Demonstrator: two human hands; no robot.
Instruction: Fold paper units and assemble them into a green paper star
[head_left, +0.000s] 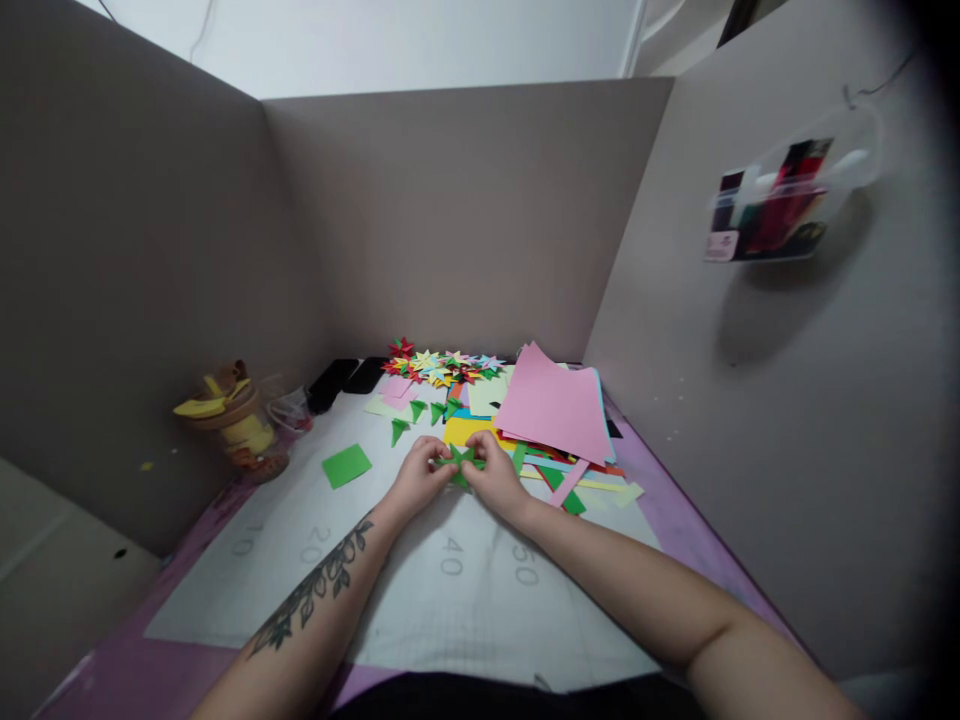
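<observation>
Between my two hands is a green folded paper star point(460, 466), held just above the white sheet. My left hand point(421, 472) pinches its left points, and my right hand point(495, 474) grips its right side; both hands are closed on it. Beyond them lie several small folded green paper pieces point(437, 412). A square of green paper point(346, 466) rests flat to the left of my left hand. Close to my right hand, paper strips point(570, 484) in pink, green and yellow overlap.
Finished multicoloured paper stars point(442, 366) are heaped at the back. Large pink sheets point(556, 402) lie stacked at the right. A pot with yellow items point(244, 425) stands left, near dark flat objects point(331, 384). Grey partitions point(465, 220) enclose the table; a clear holder point(780, 205) hangs right.
</observation>
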